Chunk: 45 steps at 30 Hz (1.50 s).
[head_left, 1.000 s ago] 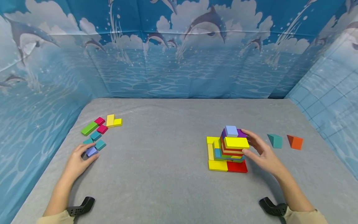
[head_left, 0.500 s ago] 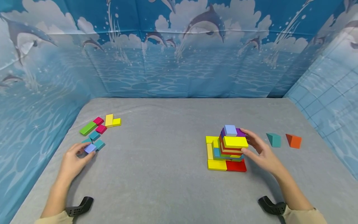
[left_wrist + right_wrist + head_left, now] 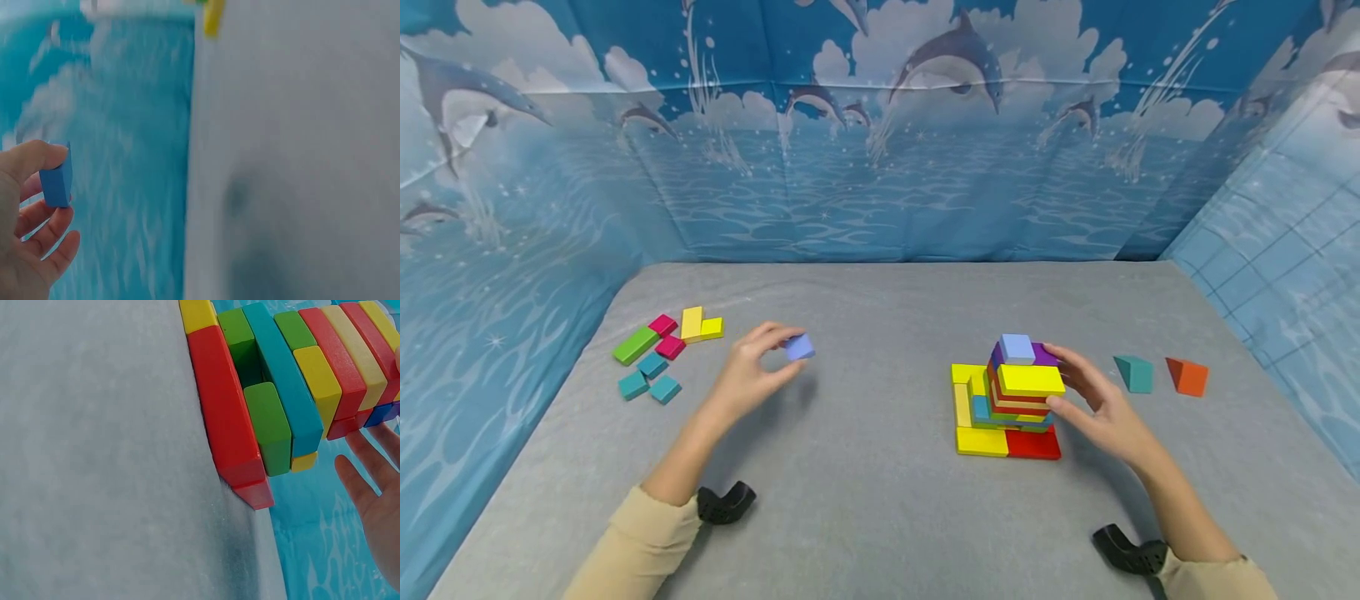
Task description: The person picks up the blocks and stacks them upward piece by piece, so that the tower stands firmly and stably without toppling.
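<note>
In the head view my left hand (image 3: 745,377) is raised above the grey cloth, left of the middle. Thumb and fingertips pinch a small periwinkle-blue block (image 3: 800,347); the left wrist view shows this block (image 3: 56,182) too. To the right stands a layered tower of coloured blocks (image 3: 1032,382) on a base of yellow and red blocks (image 3: 1033,445). Its top carries a light blue block (image 3: 1017,349) beside a purple one (image 3: 1043,356). My right hand (image 3: 1101,412) rests against the tower's right side, fingers fairly straight, thumb near the front yellow block.
At the left lie three teal blocks (image 3: 652,364), two magenta blocks (image 3: 671,347), a green block (image 3: 636,346) and two yellow blocks (image 3: 692,323). Right of the tower are a teal wedge (image 3: 1134,374) and an orange wedge (image 3: 1187,377). A dolphin-print curtain (image 3: 880,192) surrounds the table.
My left hand has lifted the periwinkle-blue block from beside the teal blocks and carried it to the right. My right hand has stayed at the tower.
</note>
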Tool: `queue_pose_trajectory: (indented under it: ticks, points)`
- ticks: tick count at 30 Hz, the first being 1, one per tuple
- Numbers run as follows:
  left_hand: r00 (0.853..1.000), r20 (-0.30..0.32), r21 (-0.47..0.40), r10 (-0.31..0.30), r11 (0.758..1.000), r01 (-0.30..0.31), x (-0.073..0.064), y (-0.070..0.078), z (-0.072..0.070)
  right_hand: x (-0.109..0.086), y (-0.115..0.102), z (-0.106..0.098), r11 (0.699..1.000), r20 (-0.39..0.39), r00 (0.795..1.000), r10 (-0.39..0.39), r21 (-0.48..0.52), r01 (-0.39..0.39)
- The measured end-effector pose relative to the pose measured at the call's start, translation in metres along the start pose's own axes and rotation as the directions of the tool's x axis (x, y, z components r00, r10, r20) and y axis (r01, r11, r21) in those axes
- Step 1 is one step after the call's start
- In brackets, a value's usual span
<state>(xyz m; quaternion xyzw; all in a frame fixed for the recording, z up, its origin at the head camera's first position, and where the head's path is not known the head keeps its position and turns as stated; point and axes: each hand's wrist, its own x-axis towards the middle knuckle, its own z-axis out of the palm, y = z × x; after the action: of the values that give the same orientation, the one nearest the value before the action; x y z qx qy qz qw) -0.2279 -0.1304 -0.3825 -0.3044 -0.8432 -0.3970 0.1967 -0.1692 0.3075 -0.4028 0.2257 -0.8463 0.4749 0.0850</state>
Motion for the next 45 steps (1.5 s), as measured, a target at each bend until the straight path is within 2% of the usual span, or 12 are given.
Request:
queue_pose_trajectory:
  ticks: [6, 11, 15, 21, 28, 36, 41, 45]
  points:
    - [0.991, 0.084, -0.138, 0.104, 0.986, -0.092, 0.05, 0.046, 0.052, 0.001, 0.001, 0.0, 1.0, 0.007, 1.0, -0.013, 0.009, 0.013]
    - [0.979, 0.148, -0.227, 0.137, 0.969, -0.101, 0.081, 0.081, 0.088, 0.0, 0.002, -0.001, 1.0, 0.003, 1.0, -0.017, 0.013, 0.017]
    - [0.97, 0.2, -0.274, 0.14, 0.958, -0.082, 0.097, 0.102, 0.114, 0.0, 0.002, 0.0, 1.0, 0.002, 1.0, -0.02, 0.013, 0.02]
    - [0.947, 0.299, -0.274, 0.119, 0.961, -0.035, 0.107, 0.126, 0.139, 0.001, 0.003, -0.002, 0.999, 0.004, 1.0, -0.03, 0.025, 0.03]
    - [0.941, 0.322, -0.236, 0.107, 0.971, -0.03, 0.114, 0.143, 0.156, 0.0, 0.004, -0.002, 0.997, -0.017, 0.999, -0.052, 0.058, 0.053]
    - [0.938, 0.324, -0.183, 0.122, 0.981, -0.065, 0.114, 0.145, 0.169, 0.001, 0.006, -0.003, 0.993, 0.01, 0.997, -0.079, 0.088, 0.078]
    - [0.934, 0.337, -0.165, 0.122, 0.984, -0.069, 0.113, 0.142, 0.173, 0.001, 0.006, -0.003, 0.992, 0.017, 0.997, -0.07, 0.102, 0.068]
    - [0.928, 0.354, -0.176, 0.115, 0.983, -0.055, 0.111, 0.139, 0.175, 0.002, 0.005, -0.003, 0.988, 0.018, 0.995, -0.094, 0.123, 0.091]
